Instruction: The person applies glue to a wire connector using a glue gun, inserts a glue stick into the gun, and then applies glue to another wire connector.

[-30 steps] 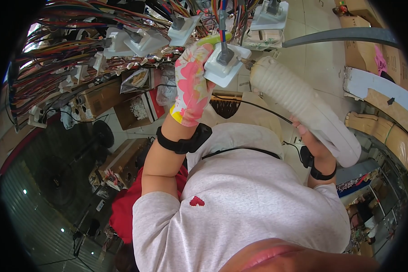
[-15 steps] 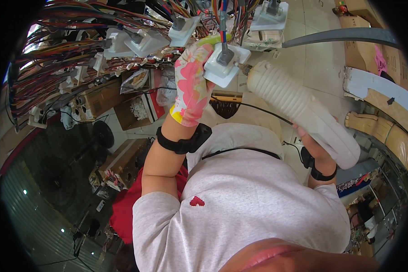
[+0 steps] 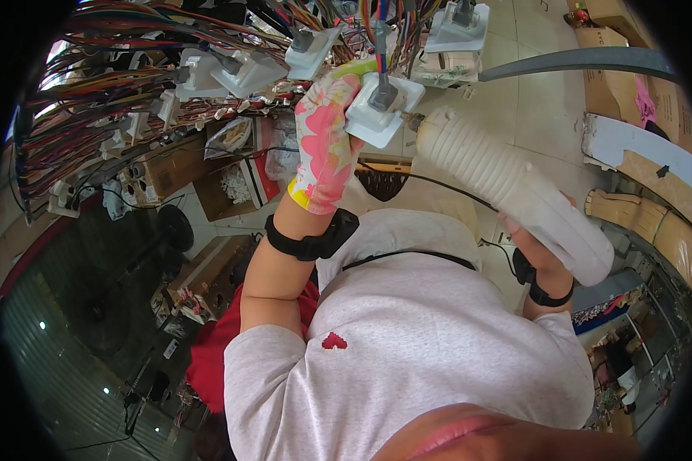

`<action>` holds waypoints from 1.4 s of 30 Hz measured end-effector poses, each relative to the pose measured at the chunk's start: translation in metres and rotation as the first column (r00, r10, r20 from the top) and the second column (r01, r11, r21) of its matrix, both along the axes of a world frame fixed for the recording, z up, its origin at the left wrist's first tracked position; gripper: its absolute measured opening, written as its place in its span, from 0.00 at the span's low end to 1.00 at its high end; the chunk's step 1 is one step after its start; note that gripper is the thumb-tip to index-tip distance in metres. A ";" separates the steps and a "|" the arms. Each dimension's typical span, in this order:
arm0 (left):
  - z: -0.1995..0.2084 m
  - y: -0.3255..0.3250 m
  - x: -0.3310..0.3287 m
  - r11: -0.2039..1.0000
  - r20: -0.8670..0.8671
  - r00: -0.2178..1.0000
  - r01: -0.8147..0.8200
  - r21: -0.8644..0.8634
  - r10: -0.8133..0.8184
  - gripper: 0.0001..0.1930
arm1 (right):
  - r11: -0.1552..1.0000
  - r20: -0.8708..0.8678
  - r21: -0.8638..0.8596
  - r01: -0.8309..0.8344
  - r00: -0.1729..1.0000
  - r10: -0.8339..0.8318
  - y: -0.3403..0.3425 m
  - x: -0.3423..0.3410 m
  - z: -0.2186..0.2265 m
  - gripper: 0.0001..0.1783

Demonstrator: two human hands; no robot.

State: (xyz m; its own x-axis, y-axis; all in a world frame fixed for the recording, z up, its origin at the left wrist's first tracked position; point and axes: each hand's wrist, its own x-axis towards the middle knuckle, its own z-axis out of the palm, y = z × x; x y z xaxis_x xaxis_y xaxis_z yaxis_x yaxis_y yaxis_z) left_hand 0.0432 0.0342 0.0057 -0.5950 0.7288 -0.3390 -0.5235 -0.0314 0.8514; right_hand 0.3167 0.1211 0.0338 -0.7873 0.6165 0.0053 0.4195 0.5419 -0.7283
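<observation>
My left hand (image 3: pixel 327 142) wears a white glove with pink flowers and a yellow cuff. Its fingers close on the left side of a white plastic plate (image 3: pixel 378 132), which has a grey connector (image 3: pixel 383 97) on top with coloured wires running up from it. Just right of the plate is the metal tip (image 3: pixel 414 119) of a white ribbed tool (image 3: pixel 507 184), shaped like a glue gun; whether they touch I cannot tell. My right hand (image 3: pixel 517 233) is wrapped around the tool's rear part, mostly hidden behind it, with bare fingers showing at its left edge.
Wire bundles (image 3: pixel 131 73) hang across the upper left, with similar white plates (image 3: pixel 314 55) attached. Cardboard boxes (image 3: pixel 173 165) stand below them. A grey curved bar (image 3: pixel 577 63) crosses the upper right. Beneath the tool a black cable (image 3: pixel 438 183) runs toward my right hand.
The white tool has shifted very slightly, its tip now a little lower and farther left. My right hand has moved slightly with it. My left hand and the plate stay almost still.
</observation>
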 end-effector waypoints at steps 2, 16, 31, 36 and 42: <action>-0.004 0.001 -0.001 1.000 0.005 1.000 -0.016 -0.007 0.016 0.12 | 0.995 0.024 0.102 -0.011 1.000 0.008 0.002 -0.012 0.006 0.21; 0.001 0.002 0.002 1.000 -0.024 1.000 -0.016 -0.014 0.015 0.13 | 0.988 -0.062 -0.144 0.059 0.996 -0.069 0.002 -0.008 -0.004 0.15; -0.004 0.003 0.000 1.000 0.056 0.998 0.013 0.023 -0.014 0.13 | 0.972 -0.097 -0.220 0.087 0.989 -0.110 0.003 -0.007 -0.001 0.15; -0.006 0.001 0.001 1.000 0.028 0.999 -0.030 0.010 0.029 0.12 | 0.991 -0.019 -0.134 -0.014 1.000 0.011 0.007 -0.016 0.015 0.16; -0.024 -0.009 0.000 0.995 0.078 0.992 0.099 0.017 -0.100 0.15 | 1.000 0.176 -0.013 0.026 0.984 -0.023 -0.006 -0.017 0.013 0.24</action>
